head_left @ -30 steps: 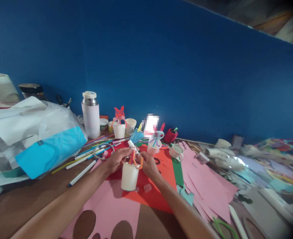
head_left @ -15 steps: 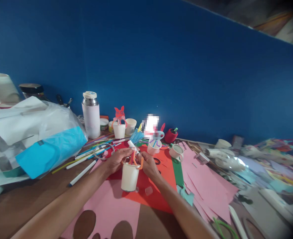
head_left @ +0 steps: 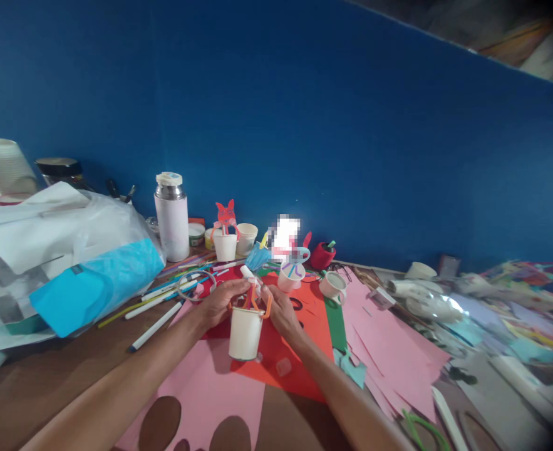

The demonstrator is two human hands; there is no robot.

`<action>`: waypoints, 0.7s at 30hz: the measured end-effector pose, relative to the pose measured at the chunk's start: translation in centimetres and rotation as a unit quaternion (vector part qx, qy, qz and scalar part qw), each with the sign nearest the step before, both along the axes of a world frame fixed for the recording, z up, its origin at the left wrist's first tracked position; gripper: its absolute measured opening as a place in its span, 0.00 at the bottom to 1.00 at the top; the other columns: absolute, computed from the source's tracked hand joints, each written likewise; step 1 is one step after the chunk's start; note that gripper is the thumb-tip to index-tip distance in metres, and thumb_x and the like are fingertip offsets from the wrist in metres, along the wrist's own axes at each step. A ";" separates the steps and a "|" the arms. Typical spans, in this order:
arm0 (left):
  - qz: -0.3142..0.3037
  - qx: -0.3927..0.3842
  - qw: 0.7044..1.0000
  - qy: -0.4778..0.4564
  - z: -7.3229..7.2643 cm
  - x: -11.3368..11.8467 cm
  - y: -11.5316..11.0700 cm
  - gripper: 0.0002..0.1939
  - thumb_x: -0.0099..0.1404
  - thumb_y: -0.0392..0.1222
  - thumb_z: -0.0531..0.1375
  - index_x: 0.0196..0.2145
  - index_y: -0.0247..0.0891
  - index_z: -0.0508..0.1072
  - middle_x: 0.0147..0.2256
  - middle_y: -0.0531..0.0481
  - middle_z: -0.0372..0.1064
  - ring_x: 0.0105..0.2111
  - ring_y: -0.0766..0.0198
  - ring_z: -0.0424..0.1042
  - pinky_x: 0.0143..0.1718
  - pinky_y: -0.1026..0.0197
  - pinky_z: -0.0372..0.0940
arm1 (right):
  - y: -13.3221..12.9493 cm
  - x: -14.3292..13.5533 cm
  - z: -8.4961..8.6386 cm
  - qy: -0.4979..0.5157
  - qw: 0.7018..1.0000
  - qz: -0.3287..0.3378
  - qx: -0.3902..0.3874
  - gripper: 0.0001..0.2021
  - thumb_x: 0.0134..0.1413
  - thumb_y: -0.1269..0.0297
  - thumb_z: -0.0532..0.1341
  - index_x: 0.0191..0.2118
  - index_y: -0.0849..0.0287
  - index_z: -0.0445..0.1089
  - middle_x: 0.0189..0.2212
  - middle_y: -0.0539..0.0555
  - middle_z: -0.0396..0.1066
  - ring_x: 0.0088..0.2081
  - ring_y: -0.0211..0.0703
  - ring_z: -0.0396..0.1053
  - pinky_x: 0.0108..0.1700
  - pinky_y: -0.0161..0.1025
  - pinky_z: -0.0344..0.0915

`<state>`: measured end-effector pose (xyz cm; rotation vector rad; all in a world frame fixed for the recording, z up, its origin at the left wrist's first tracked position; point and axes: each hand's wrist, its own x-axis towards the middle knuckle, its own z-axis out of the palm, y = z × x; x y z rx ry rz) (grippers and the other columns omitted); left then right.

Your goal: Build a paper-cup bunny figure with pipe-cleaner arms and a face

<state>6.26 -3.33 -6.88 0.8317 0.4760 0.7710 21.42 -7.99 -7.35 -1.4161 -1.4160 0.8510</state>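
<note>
At far left on my bench [head_left: 17, 385] a clear plastic bag [head_left: 111, 216] sprawls over a bright blue sheet, with a capped flask [head_left: 171, 225] standing just beyond it. White pens [head_left: 156, 324] lie slanted between the bag and me.

Next comes my left grip [head_left: 220, 303], pinched at a red strip [head_left: 250, 299] that rises out of the paper cup [head_left: 245, 338]. The cup is in the middle, in front of and between my two hands, above the spot where a pink sheet [head_left: 210, 382] meets an orange one. Its mouth faces up and its base down; the long axis is nearly vertical, with only a slight lean. I cannot tell whether the base rests on the paper or hangs just over it. An orange strip [head_left: 267, 307] bends over the rim on the right and points down outside the wall.

Just above the rim a slim white piece [head_left: 247, 272] slants from upper left to lower right, its blunt end pointing up and away from me. My right grip [head_left: 280, 311] seems closed on its lower part, though blur hides the exact contact.

I take the step in hand to be fastening or adjusting the strips at the cup's mouth. The next move, I judge, calls for a steady left pinch and small right-hand turns without squashing the rim.

Farther right sits a mug [head_left: 332, 287], upright beside loose pink sheets [head_left: 393, 338].
</note>
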 end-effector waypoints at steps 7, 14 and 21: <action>-0.005 0.003 1.000 0.005 -0.2 0.0 0.1 0.12 0.55 0.37 0.59 0.38 0.32 0.73 0.32 0.43 0.73 0.30 0.62 0.71 0.32 0.63 0.63 | 0.1 0.1 0.0 -0.021 1.000 -0.007 0.007 0.15 0.50 0.53 0.53 0.27 0.61 0.63 0.20 0.48 0.60 0.22 0.34 0.56 0.23 0.30 0.52; -0.010 0.010 1.000 0.000 -0.3 0.0 0.1 0.13 0.56 0.38 0.59 0.40 0.32 0.73 0.35 0.42 0.72 0.32 0.61 0.71 0.33 0.62 0.63 | 0.3 0.4 -0.9 -0.043 0.999 -0.003 0.025 0.19 0.55 0.53 0.48 0.22 0.61 0.59 0.19 0.48 0.57 0.22 0.33 0.53 0.22 0.31 0.49; 0.006 0.011 1.000 0.000 -0.5 -0.1 0.2 0.13 0.55 0.38 0.60 0.39 0.32 0.73 0.34 0.42 0.72 0.32 0.62 0.71 0.32 0.65 0.61 | 0.1 0.2 -0.5 -0.054 0.998 -0.010 0.011 0.17 0.52 0.51 0.51 0.27 0.61 0.63 0.20 0.48 0.60 0.22 0.34 0.55 0.22 0.30 0.50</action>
